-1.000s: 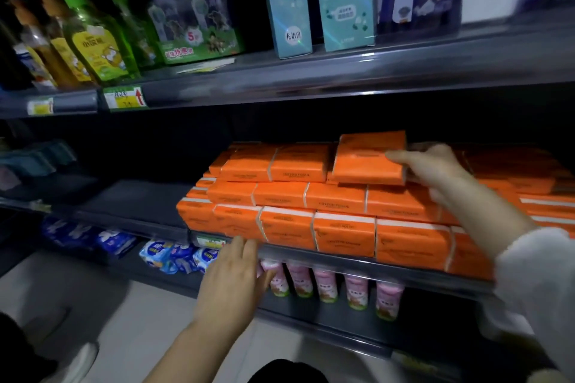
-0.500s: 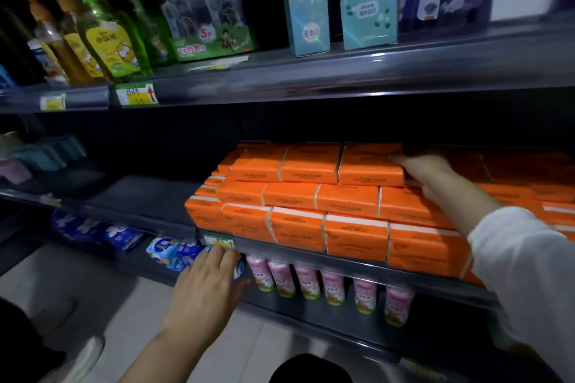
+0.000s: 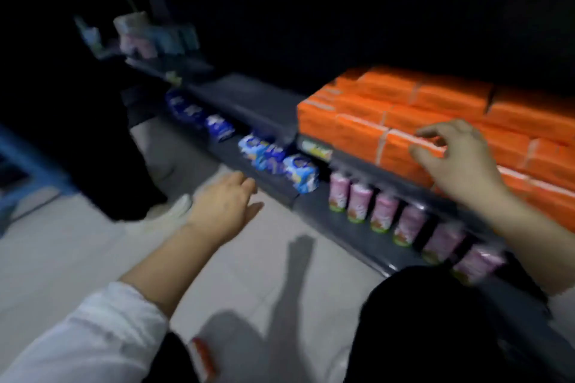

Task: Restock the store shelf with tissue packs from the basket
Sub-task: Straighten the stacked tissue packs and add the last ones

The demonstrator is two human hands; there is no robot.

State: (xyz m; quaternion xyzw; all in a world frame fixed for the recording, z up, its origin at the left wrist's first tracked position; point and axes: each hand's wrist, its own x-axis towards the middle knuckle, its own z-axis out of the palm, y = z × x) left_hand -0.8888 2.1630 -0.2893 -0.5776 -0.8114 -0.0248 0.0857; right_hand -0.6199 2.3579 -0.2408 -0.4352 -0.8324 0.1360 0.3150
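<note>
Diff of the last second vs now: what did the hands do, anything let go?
The right hand let go of the pack it set on top of the orange tissue packs and drew back to their front, fingers loose, holding nothing. The left hand came off the shelf edge and moved down-left over the floor, open. The view swung down and left. Pink bottles and blue packs stayed put.

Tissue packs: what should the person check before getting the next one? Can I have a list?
1. Left hand free: ok, open, holds nothing.
2. Right hand free: ok, fingers loose, in front of the orange tissue packs.
3. Room on the shelf: ok, bare part left of the packs.
4. Packs lie even: ok.
5. Basket in sight: cannot tell, too blurred.
</note>
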